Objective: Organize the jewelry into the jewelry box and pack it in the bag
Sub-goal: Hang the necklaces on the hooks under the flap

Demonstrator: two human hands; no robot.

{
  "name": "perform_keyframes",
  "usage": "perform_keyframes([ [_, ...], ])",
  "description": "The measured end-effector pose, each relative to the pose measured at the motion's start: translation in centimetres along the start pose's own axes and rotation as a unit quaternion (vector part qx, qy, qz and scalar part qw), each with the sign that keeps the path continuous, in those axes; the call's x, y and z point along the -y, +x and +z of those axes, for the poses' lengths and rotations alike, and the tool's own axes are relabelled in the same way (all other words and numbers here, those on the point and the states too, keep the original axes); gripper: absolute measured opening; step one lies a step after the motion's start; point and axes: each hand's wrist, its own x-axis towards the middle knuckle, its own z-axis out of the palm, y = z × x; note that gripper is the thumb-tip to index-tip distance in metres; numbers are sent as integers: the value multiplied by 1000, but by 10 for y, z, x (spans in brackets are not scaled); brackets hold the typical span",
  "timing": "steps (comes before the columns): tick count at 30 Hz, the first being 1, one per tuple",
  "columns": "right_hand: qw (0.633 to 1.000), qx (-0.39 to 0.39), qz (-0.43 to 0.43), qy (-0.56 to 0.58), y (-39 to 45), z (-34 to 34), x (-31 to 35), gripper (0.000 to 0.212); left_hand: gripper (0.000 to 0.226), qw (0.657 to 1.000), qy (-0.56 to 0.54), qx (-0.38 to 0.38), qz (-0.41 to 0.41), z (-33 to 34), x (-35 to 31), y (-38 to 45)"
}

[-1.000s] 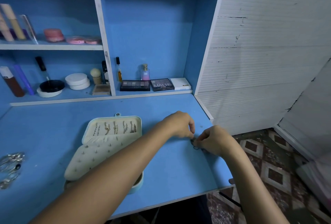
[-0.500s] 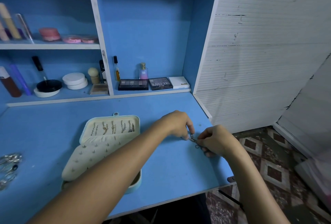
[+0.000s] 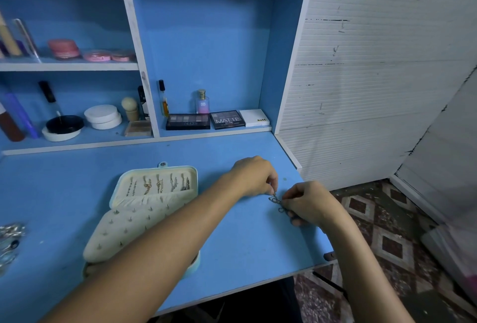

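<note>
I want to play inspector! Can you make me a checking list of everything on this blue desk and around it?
Surface: blue desk top, a few small marks.
Job's things: jewelry box lies open, chains hung in its lid; small chain piece held between both hands; more jewelry at the desk's left edge. No bag seen.
Clutter: makeup palettes, perfume bottle, pink compacts and white jars on the shelves.
Grips: left hand and right hand both pinch the chain piece.
Cables: nothing seen.
Surroundings: white slatted wall, patterned floor tiles.
</note>
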Motion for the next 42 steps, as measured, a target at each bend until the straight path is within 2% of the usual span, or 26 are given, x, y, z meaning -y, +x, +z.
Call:
perform_keyframes([
  [5, 1000, -14, -12, 0, -1, 2, -1, 11, 12, 998, 41, 23, 34, 2, 0, 0],
  [9, 999, -29, -35, -2, 0, 6, -3, 11, 13, 999, -5, 35, 30, 1, 4, -3],
  [12, 994, -58, -81, -48, 2, 12, -6, 9, 16, 999, -38, 36, 15, -3, 10, -5],
  [16, 989, -80, -104, -68, 2, 19, -8, 19, 12, 996, -84, 28, 8, -13, 14, -14],
  [22, 981, -99, -158, -53, -1, 30, 2, 10, 9, 994, -102, 15, 21, -32, 17, -33],
  [29, 973, -114, -199, -13, -6, 35, 22, 16, 6, 986, -164, -36, -13, -47, 30, -56],
  [36, 959, -119, -254, -27, -17, 41, 45, 13, 6, 958, -280, -64, -6, -62, 38, -74],
  [40, 953, -119, -278, -20, -21, 43, 58, 12, 11, 925, -377, -45, -11, -69, 43, -84],
  [42, 952, -125, -280, -7, -21, 45, 62, 11, 6, 900, -432, -48, -13, -71, 47, -91],
])
